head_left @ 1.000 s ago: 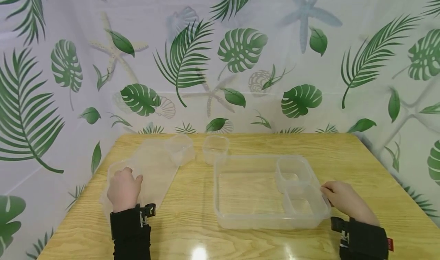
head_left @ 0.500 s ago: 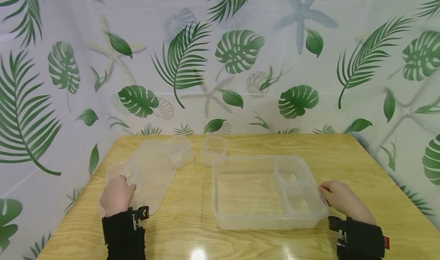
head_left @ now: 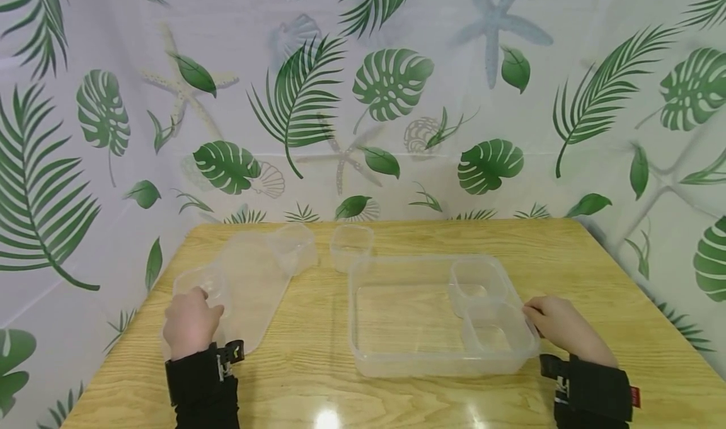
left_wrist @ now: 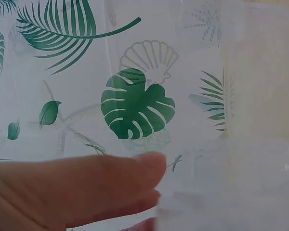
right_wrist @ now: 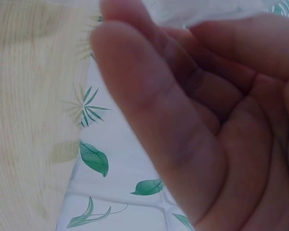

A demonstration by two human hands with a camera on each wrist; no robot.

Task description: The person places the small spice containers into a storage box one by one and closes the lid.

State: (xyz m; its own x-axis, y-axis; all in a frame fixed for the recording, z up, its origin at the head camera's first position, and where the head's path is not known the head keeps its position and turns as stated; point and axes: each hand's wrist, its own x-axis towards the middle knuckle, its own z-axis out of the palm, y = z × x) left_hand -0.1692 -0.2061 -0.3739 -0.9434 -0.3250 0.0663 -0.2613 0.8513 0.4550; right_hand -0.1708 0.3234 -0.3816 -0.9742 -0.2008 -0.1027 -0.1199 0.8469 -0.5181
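Note:
At the left of the table, my left hand (head_left: 193,322) pinches the near side of a small clear plastic container (head_left: 207,282). Its thumb and fingertips meet the container's cloudy wall (left_wrist: 226,202) in the left wrist view. Beneath lies a flat translucent lid (head_left: 255,300). My right hand (head_left: 561,328) holds the right rim of a large clear plastic box (head_left: 414,365); curled fingers and a thumb (right_wrist: 154,110) fill the right wrist view, the grip itself partly hidden. Inside the box, along its right side, stand two small containers, a far one (head_left: 482,271) and a near one (head_left: 496,322).
Two more small clear containers, one tilted on the lid's far end (head_left: 295,249) and an upright container (head_left: 351,246), stand behind. The wooden table (head_left: 300,378) ends at a leaf-patterned cloth (head_left: 397,183) at the back and sides.
My left hand has drawn back toward me and a little left, to the near side of the small container. The right hand stays at the box rim. The view has shifted slightly.

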